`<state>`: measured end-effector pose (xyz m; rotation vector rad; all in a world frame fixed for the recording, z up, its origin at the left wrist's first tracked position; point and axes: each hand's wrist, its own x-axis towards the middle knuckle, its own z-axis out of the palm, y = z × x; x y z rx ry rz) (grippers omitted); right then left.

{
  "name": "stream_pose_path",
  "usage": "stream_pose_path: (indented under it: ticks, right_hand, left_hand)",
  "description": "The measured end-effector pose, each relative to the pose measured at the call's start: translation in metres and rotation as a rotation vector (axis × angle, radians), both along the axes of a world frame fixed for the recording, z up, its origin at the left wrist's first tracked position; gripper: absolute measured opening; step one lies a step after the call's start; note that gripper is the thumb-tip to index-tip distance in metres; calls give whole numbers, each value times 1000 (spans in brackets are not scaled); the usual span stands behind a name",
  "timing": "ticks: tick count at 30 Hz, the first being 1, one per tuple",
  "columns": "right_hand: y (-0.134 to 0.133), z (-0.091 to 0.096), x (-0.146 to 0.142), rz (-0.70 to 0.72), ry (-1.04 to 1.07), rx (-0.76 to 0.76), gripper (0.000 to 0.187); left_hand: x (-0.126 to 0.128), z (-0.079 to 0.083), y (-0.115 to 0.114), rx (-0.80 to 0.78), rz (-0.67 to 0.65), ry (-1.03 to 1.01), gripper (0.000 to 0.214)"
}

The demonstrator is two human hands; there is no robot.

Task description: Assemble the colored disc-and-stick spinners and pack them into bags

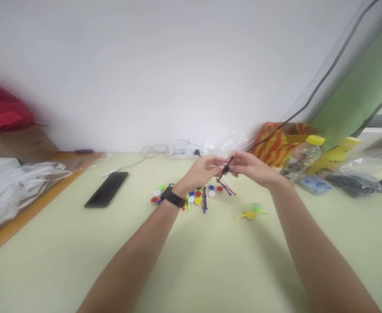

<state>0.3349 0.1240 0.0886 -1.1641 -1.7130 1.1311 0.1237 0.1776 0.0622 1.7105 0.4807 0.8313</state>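
Observation:
Above the table, my left hand [201, 172] and my right hand [250, 168] meet fingertip to fingertip. Both pinch a small black propeller-like piece [226, 168], with thin arms and a darker round hub; its exact kind is not clear. Below my left wrist lie several small round discs in colours such as yellow [198, 201], white and red [219, 189]. Among them are thin coloured plastic strips [205, 200], partly hidden by my left hand and wrist. Nearer my right forearm rests a yellow and green propeller-like piece [250, 214], rather blurred.
A black phone [106, 189] lies on the left of the pale table [80, 261]. White straps [21, 191] and a cardboard box [21, 141] stand farther left. By the wall is a power strip [184, 152]. At right are a striped bag [269, 143], a yellow-capped bottle [303, 154] and plastic packets [354, 178].

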Motion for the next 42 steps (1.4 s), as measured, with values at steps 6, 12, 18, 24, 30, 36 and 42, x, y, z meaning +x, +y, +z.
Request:
stream_pose_path:
  ticks: [6, 12, 18, 24, 30, 36, 42]
  right_hand:
    - [11, -10, -20, -242, 96, 47, 25]
    - [11, -11, -25, -195, 103, 75, 28]
    - [12, -16, -25, -133, 194, 56, 30]
    - [17, -21, -21, -182, 239, 19, 30]
    - [17, -20, -21, -122, 361, -83, 25]
    - [14, -21, -19, -111, 255, -53, 14]
    - [12, -23, -21, -24, 172, -33, 6]
  left_hand:
    - [3, -1, 4, -66, 247, -135, 31]
    - [5, -1, 7, 27, 384, -105, 23]
    - [7, -3, 5, 33, 336, -103, 18]
    - [4, -3, 7, 59, 247, -106, 17]
    - [1, 2, 4, 128, 207, -46, 22]
    - [0, 4, 0, 260, 174, 27, 17]
    - [-1, 6, -7, 297, 120, 89, 12]
